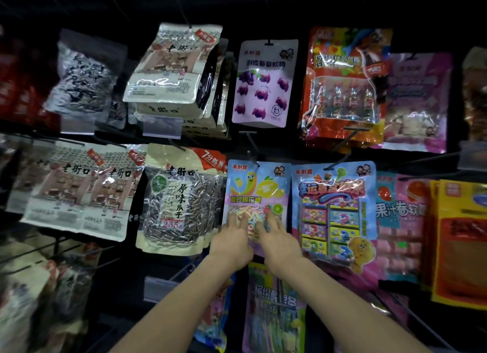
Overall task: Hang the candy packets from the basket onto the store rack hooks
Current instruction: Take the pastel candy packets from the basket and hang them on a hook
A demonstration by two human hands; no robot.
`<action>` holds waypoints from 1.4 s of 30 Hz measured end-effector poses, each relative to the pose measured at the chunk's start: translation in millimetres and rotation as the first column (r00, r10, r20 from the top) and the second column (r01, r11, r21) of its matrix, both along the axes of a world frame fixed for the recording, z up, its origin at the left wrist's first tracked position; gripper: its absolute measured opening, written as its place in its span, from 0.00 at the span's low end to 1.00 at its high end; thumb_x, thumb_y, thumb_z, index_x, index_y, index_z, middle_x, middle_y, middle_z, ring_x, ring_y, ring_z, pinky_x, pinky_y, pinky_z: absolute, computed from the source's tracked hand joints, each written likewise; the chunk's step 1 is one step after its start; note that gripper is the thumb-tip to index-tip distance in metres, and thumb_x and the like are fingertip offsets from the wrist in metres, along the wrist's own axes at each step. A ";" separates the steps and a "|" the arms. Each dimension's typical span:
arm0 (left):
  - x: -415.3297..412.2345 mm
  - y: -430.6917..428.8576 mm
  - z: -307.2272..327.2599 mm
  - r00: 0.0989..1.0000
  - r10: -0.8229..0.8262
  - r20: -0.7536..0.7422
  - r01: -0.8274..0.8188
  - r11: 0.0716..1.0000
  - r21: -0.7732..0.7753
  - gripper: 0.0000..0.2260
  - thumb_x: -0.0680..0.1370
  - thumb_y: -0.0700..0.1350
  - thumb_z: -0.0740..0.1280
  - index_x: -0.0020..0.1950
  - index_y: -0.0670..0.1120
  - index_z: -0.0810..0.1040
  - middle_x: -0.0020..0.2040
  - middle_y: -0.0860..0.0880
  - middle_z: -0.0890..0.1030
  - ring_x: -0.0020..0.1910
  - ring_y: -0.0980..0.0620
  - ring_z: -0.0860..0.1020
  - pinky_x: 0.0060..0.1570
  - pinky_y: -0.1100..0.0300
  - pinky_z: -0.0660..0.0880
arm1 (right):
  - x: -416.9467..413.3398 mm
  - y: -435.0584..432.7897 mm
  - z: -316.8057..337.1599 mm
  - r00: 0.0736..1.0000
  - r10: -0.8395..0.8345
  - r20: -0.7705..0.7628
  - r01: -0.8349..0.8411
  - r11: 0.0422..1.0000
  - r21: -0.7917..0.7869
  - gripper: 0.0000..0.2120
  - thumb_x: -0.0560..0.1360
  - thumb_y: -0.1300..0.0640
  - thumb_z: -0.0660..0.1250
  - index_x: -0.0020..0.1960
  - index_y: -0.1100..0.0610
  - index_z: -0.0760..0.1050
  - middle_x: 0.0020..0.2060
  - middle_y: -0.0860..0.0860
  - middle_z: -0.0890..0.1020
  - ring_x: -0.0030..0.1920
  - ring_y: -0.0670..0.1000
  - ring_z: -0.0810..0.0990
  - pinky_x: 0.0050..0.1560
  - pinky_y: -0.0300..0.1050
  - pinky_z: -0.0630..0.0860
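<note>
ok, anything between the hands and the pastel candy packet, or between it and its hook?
Nothing visible. The left hand and right hand both rest on the lower half of the candy packet; its top sits at the hook, with the seed bag and blue packet only alongside.

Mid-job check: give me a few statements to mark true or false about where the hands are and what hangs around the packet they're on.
1. The left hand and the right hand both touch the yellow-and-blue candy packet. True.
2. That packet lies flat in a basket. False: it hangs upright on the rack, its top at a hook.
3. A purple grape packet hangs in the row above it. True.
4. The sunflower seed packet hangs to its right. False: it hangs to its left, and a blue packet hangs to its right.
5. The right hand grips a second packet. False: its fingers lie spread on the same packet.
</note>
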State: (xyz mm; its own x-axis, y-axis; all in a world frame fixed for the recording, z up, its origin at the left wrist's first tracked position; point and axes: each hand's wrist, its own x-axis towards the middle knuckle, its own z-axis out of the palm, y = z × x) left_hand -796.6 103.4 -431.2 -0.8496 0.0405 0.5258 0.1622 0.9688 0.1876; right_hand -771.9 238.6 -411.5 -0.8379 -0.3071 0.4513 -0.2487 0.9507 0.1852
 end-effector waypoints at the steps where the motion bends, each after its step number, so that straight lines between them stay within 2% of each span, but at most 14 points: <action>1: 0.9 -0.6 0.1 1.000 0.001 -0.001 -0.001 1.000 0.002 0.34 0.80 0.50 0.65 0.83 0.49 0.55 0.80 0.42 0.57 0.71 0.37 0.72 0.64 0.45 0.74 | 2.1 -1.6 -0.2 1.000 -0.003 0.007 0.003 1.000 -0.003 0.42 0.75 0.67 0.72 0.82 0.56 0.53 0.83 0.58 0.39 0.83 0.59 0.43 0.70 0.55 0.72; 8: 25.2 -9.7 1.9 1.000 -0.027 0.017 0.027 0.999 -0.022 0.31 0.81 0.50 0.62 0.83 0.51 0.58 0.77 0.42 0.64 0.72 0.38 0.70 0.66 0.44 0.73 | 28.3 -1.4 9.3 1.000 0.017 -0.011 -0.017 1.000 -0.011 0.38 0.75 0.70 0.68 0.80 0.57 0.58 0.83 0.56 0.45 0.83 0.59 0.48 0.64 0.56 0.77; 13: 59.3 -15.9 6.8 0.996 -0.085 -0.027 0.084 0.996 -0.032 0.29 0.82 0.51 0.62 0.82 0.52 0.60 0.72 0.45 0.69 0.69 0.41 0.72 0.60 0.46 0.75 | 65.2 10.1 19.0 0.994 0.103 -0.044 -0.106 0.993 -0.054 0.39 0.76 0.71 0.65 0.82 0.52 0.56 0.83 0.54 0.47 0.83 0.57 0.51 0.64 0.56 0.77; 16: 91.2 -19.2 3.1 0.981 -0.158 -0.110 0.158 0.987 -0.013 0.27 0.82 0.52 0.63 0.81 0.54 0.63 0.70 0.48 0.70 0.67 0.44 0.73 0.59 0.48 0.76 | 98.5 24.7 12.8 0.981 0.179 -0.075 -0.187 0.975 -0.120 0.41 0.77 0.71 0.64 0.83 0.47 0.55 0.84 0.51 0.48 0.82 0.56 0.53 0.64 0.54 0.78; 19: 130.6 -19.3 -11.5 0.947 -0.238 -0.214 0.244 0.970 0.003 0.25 0.82 0.54 0.65 0.79 0.55 0.67 0.67 0.51 0.71 0.64 0.47 0.74 0.58 0.52 0.76 | 136.6 43.6 -8.3 0.964 0.243 -0.109 -0.262 0.938 -0.228 0.37 0.80 0.65 0.64 0.82 0.42 0.55 0.82 0.48 0.52 0.80 0.55 0.59 0.67 0.53 0.75; 21: 157.4 -17.7 -27.5 0.928 -0.285 -0.240 0.296 0.955 0.009 0.24 0.81 0.55 0.66 0.77 0.56 0.69 0.66 0.53 0.71 0.63 0.49 0.74 0.54 0.53 0.77 | 163.8 57.2 -27.9 0.956 0.261 -0.131 -0.288 0.916 -0.280 0.35 0.81 0.57 0.65 0.81 0.38 0.55 0.81 0.45 0.53 0.78 0.53 0.64 0.66 0.51 0.76; 23: 182.9 -15.1 -47.4 0.917 -0.315 -0.244 0.322 0.947 -0.012 0.24 0.79 0.58 0.64 0.76 0.57 0.70 0.66 0.54 0.71 0.62 0.50 0.76 0.55 0.52 0.78 | 191.9 69.9 -47.5 0.959 0.261 -0.111 -0.283 0.906 -0.315 0.34 0.81 0.49 0.66 0.81 0.37 0.54 0.80 0.42 0.54 0.77 0.51 0.65 0.69 0.49 0.73; 27: 230.4 -4.8 -88.6 0.915 -0.352 -0.199 0.352 0.935 -0.039 0.27 0.78 0.62 0.60 0.77 0.58 0.70 0.70 0.54 0.71 0.65 0.49 0.77 0.59 0.50 0.79 | 244.4 94.1 -85.6 0.972 0.233 0.003 -0.218 0.914 -0.343 0.35 0.81 0.38 0.64 0.81 0.36 0.49 0.80 0.38 0.48 0.78 0.47 0.61 0.73 0.45 0.67; 31: 267.9 5.3 -137.9 0.923 -0.368 -0.109 0.361 0.929 -0.084 0.28 0.78 0.63 0.60 0.77 0.57 0.70 0.75 0.50 0.71 0.68 0.47 0.76 0.62 0.50 0.78 | 286.3 116.6 -132.5 0.974 0.194 0.117 -0.141 0.924 -0.356 0.38 0.80 0.34 0.62 0.82 0.34 0.45 0.80 0.38 0.44 0.80 0.47 0.55 0.76 0.45 0.63; 36: 302.5 12.8 -210.0 0.910 -0.410 0.059 0.415 0.904 -0.105 0.28 0.78 0.63 0.63 0.78 0.58 0.70 0.77 0.49 0.70 0.73 0.46 0.72 0.66 0.49 0.75 | 322.6 144.0 -209.1 0.945 0.188 0.267 -0.073 0.919 -0.388 0.38 0.78 0.31 0.61 0.82 0.35 0.47 0.81 0.40 0.46 0.80 0.50 0.56 0.77 0.47 0.62; 40: 323.1 20.2 -256.4 0.880 -0.372 0.295 0.428 0.891 -0.153 0.31 0.80 0.67 0.59 0.82 0.61 0.59 0.82 0.52 0.60 0.80 0.49 0.61 0.73 0.49 0.67 | 340.8 160.1 -266.9 0.916 0.180 0.360 -0.016 0.909 -0.415 0.37 0.78 0.33 0.63 0.82 0.37 0.50 0.80 0.41 0.50 0.79 0.50 0.58 0.77 0.49 0.64; 42: 331.8 22.7 -281.8 0.854 -0.361 0.373 0.446 0.879 -0.169 0.31 0.80 0.67 0.59 0.82 0.61 0.59 0.81 0.51 0.62 0.78 0.48 0.64 0.71 0.48 0.70 | 342.4 165.7 -295.9 0.890 0.176 0.420 0.006 0.918 -0.397 0.37 0.79 0.35 0.63 0.83 0.40 0.52 0.80 0.43 0.53 0.78 0.51 0.60 0.76 0.49 0.65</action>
State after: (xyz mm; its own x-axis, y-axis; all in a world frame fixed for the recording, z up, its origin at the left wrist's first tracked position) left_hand -464.8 126.1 -712.9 -0.8484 0.5059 0.1556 0.5201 0.8514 0.0681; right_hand -429.6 404.3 -707.4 -0.9534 -0.2682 0.1384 -0.2998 0.8947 -0.3312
